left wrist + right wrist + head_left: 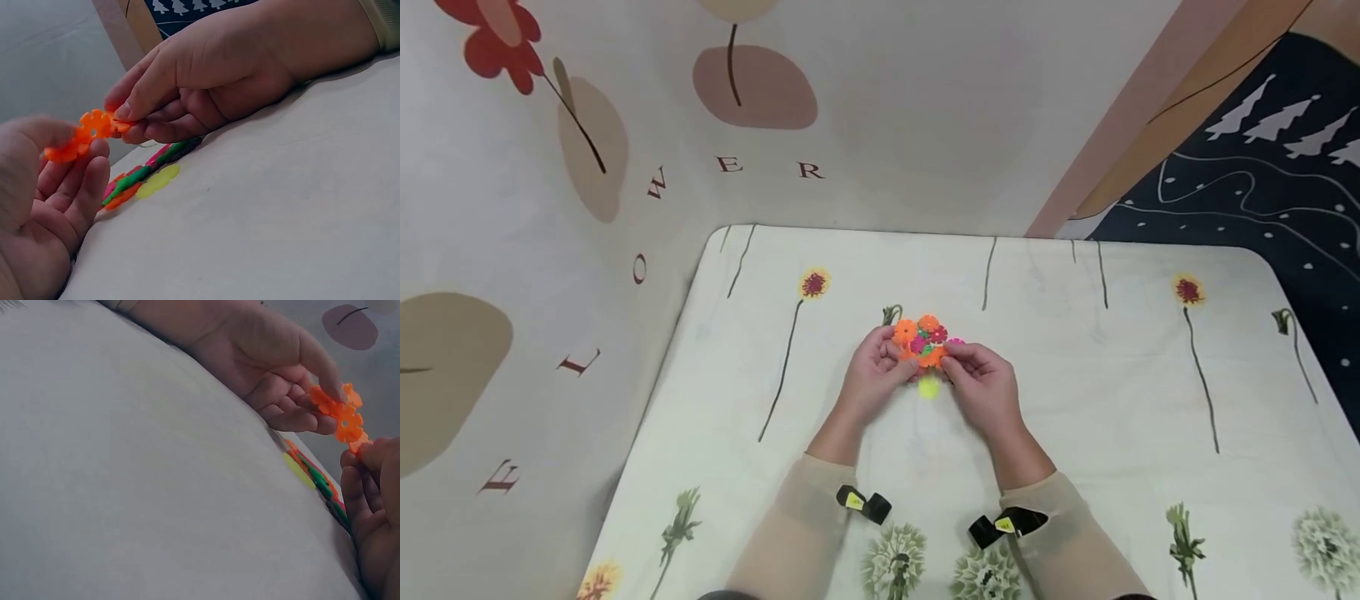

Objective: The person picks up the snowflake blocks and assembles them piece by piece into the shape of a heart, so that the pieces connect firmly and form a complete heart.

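Above the table, my left hand point(874, 367) and right hand point(988, 387) face each other. Between them is a short chain of orange flower-shaped plastic pieces point(95, 123), joined to one another. My left thumb and fingers pinch one end of it, and my right thumb and fingertips pinch the other, as both wrist views show. Below lies a small group of loose flower-shaped pieces in green point(132, 180), pink, red and orange. A yellow flower piece point(928, 387) lies nearest me. The hands partly hide the group.
The white tablecloth point(1097, 367) carries printed flowers and stems, which are flat. A pale wall point(910, 150) with printed letters rises behind and to the left of the table. Beyond the right edge is a dark fabric with white trees point(1232, 187).
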`<move>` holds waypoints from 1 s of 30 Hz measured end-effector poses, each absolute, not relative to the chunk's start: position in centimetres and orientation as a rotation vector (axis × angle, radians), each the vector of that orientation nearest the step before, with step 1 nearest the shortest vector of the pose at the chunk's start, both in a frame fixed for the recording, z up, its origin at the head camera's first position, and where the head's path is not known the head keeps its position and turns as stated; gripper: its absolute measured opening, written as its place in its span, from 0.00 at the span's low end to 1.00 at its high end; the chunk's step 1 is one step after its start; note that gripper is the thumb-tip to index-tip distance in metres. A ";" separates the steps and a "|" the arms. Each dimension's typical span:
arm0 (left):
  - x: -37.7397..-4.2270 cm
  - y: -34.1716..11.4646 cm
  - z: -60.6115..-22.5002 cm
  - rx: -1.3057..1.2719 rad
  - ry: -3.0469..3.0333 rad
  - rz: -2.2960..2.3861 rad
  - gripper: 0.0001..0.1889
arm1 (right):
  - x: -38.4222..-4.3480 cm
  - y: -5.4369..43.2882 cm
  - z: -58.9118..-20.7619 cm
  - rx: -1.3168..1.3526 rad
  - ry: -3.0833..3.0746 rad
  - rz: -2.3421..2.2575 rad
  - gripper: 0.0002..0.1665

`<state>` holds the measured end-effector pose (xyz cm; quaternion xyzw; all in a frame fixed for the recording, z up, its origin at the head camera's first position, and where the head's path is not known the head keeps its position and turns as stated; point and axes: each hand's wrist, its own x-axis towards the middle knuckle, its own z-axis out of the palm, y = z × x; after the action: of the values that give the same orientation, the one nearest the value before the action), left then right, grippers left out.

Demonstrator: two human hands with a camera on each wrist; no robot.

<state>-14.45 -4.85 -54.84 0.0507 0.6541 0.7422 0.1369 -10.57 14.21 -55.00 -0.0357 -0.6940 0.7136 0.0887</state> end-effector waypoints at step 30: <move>-14.8 -4.8 -54.7 -0.109 1.891 2.252 0.06 | -10.7 14.3 -55.2 0.562 -2.687 1.110 0.15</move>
<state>-14.80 -4.80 -54.69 -0.0368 0.6394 0.7615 0.0995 -10.75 14.30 -55.23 0.1889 -0.9037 0.3734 0.0903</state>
